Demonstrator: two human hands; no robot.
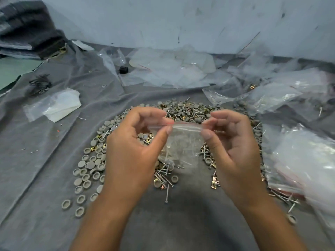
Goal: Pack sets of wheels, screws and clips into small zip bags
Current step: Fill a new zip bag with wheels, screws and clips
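Observation:
A small clear zip bag (183, 142) with a red strip along its top hangs between my hands above the heap of parts. My left hand (134, 149) pinches the bag's top left end between thumb and fingers. My right hand (233, 147) pinches its top right end. Screws show faintly inside the bag. Below lies a ring-shaped heap of grey wheels (90, 165), silver screws (165, 176) and brass-coloured clips (214, 183) on a grey cloth (45, 178).
Loose empty plastic bags (170, 69) lie at the back. More zip bags (304, 169) are piled on the right. A folded clear bag (54, 105) and dark wire bits (39, 84) lie on the left. A small black object (123, 69) sits behind. A pale wall (163, 20) closes the back.

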